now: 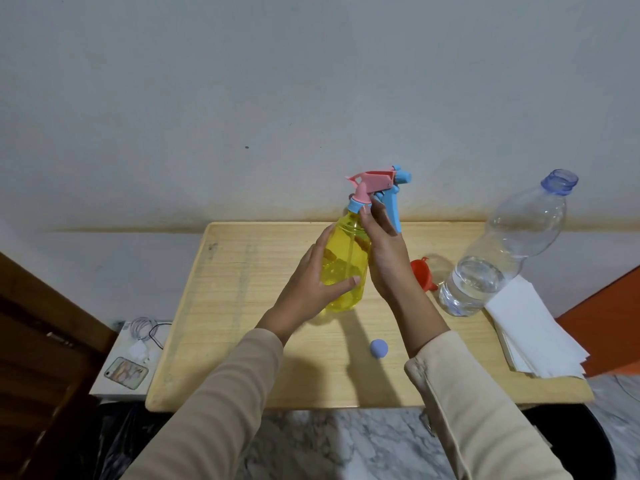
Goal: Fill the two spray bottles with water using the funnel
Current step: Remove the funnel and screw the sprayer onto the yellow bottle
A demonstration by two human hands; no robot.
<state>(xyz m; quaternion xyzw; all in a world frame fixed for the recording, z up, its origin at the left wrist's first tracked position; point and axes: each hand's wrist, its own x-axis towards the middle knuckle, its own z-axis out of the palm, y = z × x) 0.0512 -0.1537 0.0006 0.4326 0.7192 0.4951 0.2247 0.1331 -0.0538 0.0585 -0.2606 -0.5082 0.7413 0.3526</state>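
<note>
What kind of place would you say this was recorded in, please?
Probably a room in a home: a small wooden table stands against a plain wall, the floor is marble-patterned, and a phone and charger cable lie on a box beside the table.

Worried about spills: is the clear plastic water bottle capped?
Open: the clear plastic water bottle has a bare neck; a round blue cap lies apart.
</note>
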